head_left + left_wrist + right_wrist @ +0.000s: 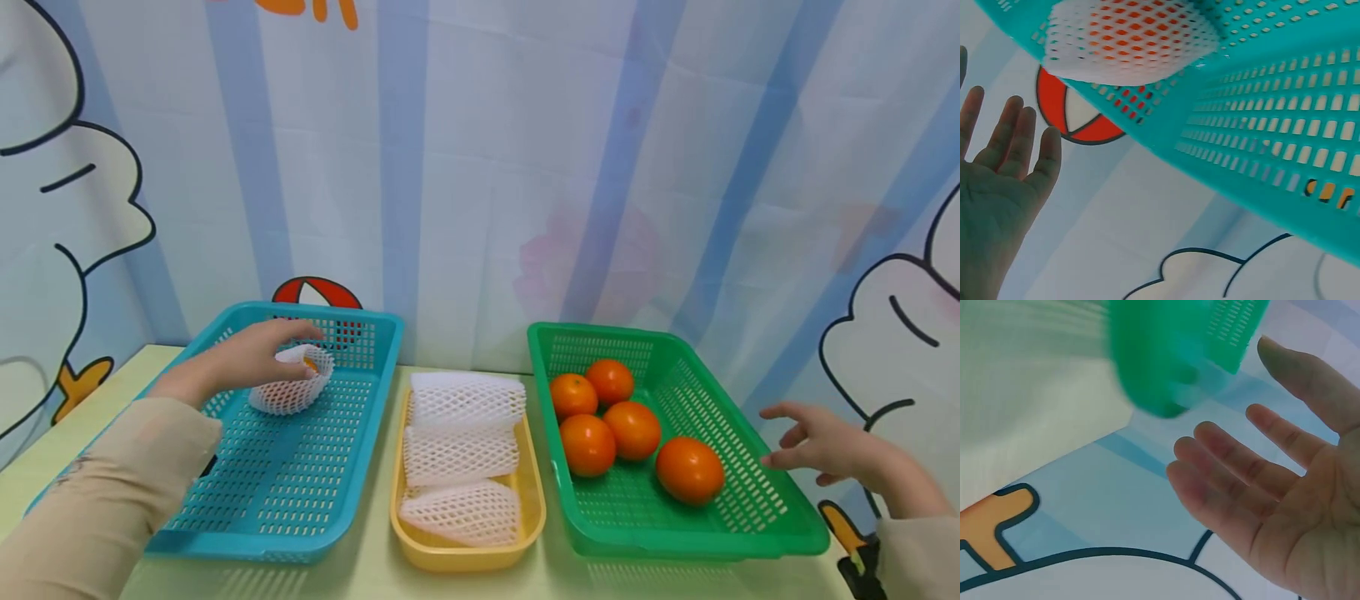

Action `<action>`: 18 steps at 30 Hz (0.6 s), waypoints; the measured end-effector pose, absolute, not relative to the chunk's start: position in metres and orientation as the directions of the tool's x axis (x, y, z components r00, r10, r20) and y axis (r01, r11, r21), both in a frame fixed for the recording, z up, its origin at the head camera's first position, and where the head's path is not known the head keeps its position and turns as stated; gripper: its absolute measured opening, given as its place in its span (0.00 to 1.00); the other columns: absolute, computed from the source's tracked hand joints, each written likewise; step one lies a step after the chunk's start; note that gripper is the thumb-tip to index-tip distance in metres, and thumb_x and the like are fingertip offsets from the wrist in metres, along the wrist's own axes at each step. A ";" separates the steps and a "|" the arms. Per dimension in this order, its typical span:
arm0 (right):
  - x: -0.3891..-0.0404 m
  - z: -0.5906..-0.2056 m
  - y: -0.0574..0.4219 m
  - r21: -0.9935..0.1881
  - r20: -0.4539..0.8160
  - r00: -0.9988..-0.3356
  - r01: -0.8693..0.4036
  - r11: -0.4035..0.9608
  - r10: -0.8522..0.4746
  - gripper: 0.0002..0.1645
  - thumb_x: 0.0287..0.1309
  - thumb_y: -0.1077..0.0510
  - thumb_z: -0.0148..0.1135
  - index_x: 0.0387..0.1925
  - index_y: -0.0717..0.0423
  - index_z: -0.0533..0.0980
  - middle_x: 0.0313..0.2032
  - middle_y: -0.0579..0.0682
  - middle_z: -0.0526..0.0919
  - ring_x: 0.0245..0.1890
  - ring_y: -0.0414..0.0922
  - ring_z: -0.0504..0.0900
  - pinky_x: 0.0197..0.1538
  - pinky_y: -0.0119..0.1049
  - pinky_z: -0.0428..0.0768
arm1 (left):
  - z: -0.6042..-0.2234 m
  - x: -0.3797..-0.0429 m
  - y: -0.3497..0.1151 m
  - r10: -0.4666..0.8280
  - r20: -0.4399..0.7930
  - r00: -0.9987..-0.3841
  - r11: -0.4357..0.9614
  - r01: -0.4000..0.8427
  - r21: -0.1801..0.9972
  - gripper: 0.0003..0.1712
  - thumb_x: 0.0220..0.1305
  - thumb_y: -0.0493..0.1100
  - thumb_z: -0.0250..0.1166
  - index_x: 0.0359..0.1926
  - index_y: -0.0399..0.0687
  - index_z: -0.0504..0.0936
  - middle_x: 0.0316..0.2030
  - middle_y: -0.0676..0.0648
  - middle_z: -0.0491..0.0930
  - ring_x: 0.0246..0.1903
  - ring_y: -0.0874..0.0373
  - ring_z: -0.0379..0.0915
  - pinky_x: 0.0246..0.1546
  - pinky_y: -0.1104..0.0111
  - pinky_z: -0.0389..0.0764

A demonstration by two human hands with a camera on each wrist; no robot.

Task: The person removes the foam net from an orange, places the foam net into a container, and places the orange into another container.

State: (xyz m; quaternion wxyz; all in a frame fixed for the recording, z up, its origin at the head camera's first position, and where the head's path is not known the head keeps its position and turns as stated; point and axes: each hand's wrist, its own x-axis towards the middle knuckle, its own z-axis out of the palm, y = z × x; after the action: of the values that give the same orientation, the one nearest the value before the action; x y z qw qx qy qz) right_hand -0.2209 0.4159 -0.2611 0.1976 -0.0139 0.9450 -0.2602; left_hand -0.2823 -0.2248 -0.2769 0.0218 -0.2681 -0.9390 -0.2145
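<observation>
An orange in a white foam net (288, 398) lies in the back part of the blue basket (352, 467). Over it hovers my left hand (251, 354); in the left wrist view this left hand (1007, 181) has loosely extended fingers and stands apart from the netted orange (1132, 40). My right hand (832, 442) is at the right side of the green basket (757, 542), holding nothing. Relaxed, slightly bent fingers show on the right hand (1272, 494) in the right wrist view. Several bare oranges (633, 431) sit in the green basket, one orange (690, 471) apart from the others.
Between the baskets stands a yellow tray (465, 560) with white foam nets (461, 457) laid in a column. All three containers rest on a pale table (360, 575). A striped cloth backdrop (480, 167) with cartoon drawings hangs right behind them.
</observation>
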 end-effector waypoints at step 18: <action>-0.217 -0.286 0.422 -0.697 -0.443 -0.874 0.197 0.690 -0.198 0.46 0.56 0.68 0.55 0.63 0.81 0.36 0.34 0.57 0.79 0.34 0.54 0.81 0.39 0.47 0.80 | -0.317 -0.301 -0.241 0.380 0.080 -0.921 0.817 0.375 0.438 0.41 0.54 0.38 0.67 0.63 0.27 0.57 0.57 0.22 0.60 0.54 0.28 0.58 0.47 0.41 0.67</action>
State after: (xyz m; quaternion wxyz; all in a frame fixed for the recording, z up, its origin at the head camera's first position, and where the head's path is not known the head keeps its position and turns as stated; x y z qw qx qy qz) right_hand -0.2167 0.4215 -0.2864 0.2506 -0.0002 0.8844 -0.3938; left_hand -0.3012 -0.2411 -0.3169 -0.0054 -0.1982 -0.9530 -0.2289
